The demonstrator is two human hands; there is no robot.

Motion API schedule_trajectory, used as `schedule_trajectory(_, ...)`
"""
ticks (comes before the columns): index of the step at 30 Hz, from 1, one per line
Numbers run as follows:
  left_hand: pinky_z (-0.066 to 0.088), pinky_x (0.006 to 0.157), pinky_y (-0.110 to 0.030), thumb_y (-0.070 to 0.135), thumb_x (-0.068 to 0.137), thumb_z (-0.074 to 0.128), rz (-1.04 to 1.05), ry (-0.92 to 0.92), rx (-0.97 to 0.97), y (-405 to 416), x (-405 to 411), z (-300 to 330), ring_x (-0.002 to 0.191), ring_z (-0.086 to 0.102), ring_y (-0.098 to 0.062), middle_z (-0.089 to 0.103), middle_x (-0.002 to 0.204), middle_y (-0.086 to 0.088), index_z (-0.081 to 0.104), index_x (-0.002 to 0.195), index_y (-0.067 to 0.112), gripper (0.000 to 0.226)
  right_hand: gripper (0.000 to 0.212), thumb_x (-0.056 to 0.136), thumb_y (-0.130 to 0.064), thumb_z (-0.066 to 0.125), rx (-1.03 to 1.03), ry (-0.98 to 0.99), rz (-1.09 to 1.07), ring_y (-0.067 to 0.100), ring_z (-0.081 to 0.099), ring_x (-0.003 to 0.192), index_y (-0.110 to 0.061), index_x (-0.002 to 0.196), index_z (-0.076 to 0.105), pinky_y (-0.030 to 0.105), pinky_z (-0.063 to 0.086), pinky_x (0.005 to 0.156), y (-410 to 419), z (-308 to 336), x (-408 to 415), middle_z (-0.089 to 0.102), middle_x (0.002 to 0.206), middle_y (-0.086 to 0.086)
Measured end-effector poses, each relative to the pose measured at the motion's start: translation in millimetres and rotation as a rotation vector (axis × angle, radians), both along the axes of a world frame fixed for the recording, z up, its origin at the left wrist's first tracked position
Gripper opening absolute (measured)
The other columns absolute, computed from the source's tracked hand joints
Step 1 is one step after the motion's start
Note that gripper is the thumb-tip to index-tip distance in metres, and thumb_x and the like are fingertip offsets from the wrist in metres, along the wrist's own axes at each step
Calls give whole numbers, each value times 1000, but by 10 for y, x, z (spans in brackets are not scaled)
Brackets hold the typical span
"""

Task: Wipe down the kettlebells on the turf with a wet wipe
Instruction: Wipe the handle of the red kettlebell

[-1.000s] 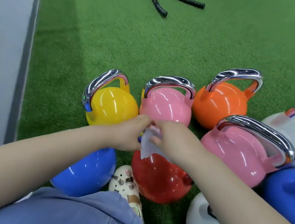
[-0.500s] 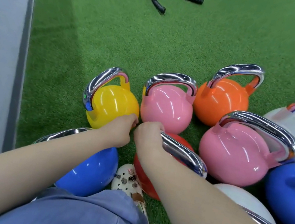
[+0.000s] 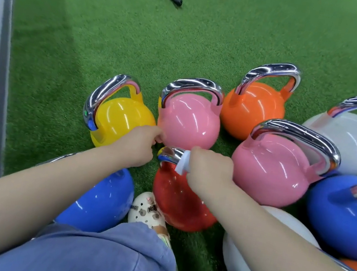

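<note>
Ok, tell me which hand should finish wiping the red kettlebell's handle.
Right hand: it grips the wet wipe round the red kettlebell handle. Left hand holds nothing visible.

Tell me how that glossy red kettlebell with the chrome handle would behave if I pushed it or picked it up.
The glossy red kettlebell probably feels heavy for its size, being a solid-looking gym weight. Its round body could rock or tip if shoved on the green turf. Its chrome handle, where the right hand holds the white wet wipe, may be slick.
</note>
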State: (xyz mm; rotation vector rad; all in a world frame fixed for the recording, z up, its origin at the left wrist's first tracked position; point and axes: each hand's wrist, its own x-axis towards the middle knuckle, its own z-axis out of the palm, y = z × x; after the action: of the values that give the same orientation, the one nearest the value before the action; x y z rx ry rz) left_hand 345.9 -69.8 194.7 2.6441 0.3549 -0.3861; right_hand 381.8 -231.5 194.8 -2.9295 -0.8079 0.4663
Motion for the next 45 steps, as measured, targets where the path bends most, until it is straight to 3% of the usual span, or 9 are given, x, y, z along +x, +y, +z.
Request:
schedule_trajectory(3,46,81,-31,-9,80,46,-45,25,64,-13,1,70,108,53,-23,57,119,-7,54,117,8,42,25,71,-23,69,54,-258,43,22,68,78,-14,92,61,27,36,66,374,-12,-63,70,86,5)
schedule_trajectory(7,44,84,-31,-7,82,47,-107,41,159,-49,73,253,108,54,-25,58,119,-9,54,117,7,38,28,94,-10,40,-50,-214,267,24,58,110,-11,121,49,39,36,97,561,-108,-107,59,120,5)
schedule_trajectory(10,38,79,-24,-5,82,51,-179,9,218,-131,152,373,108,53,-23,57,120,-8,52,119,9,40,23,79,-21,63,98,-310,129,21,66,88,-13,101,60,36,40,88,355,-58,-102,69,96,6)
schedule_trajectory(19,38,84,-20,-1,83,55,-353,51,221,-459,199,495,109,54,-19,59,120,-4,54,120,11,39,22,83,-20,57,399,164,-222,28,57,99,-18,100,43,32,34,71,-804,-403,-155,60,104,3)
schedule_trajectory(23,36,82,-18,6,78,69,-346,113,184,-429,225,435,109,54,-18,59,118,-4,54,119,10,45,32,83,-16,56,240,8,-92,28,57,103,-15,112,41,34,33,81,-521,-224,-116,58,111,5)
schedule_trajectory(29,35,70,-20,18,68,81,-366,271,306,-350,380,544,102,55,-17,61,111,-1,57,112,12,51,88,76,-73,49,-3,-121,140,30,50,111,-6,132,33,48,32,98,156,-48,-238,48,122,12)
schedule_trajectory(35,43,77,-26,24,69,79,-456,249,344,-467,411,446,98,55,-19,61,110,-2,55,112,14,50,37,60,-50,76,352,-492,28,23,57,49,-18,72,63,29,45,58,-171,-391,-183,59,60,0)
schedule_trajectory(38,45,81,-31,34,71,77,-489,115,287,-607,350,379,99,55,-21,61,109,-2,55,111,13,49,33,70,-48,63,461,-488,5,22,57,50,-16,77,59,28,44,52,-604,-595,-177,57,62,-1)
schedule_trajectory(45,44,77,-32,39,75,71,-526,-115,356,-646,142,352,95,57,-19,61,98,0,60,101,19,34,48,31,-21,88,383,-368,-263,21,50,39,-14,63,53,22,33,42,-544,-571,-264,51,50,-1)
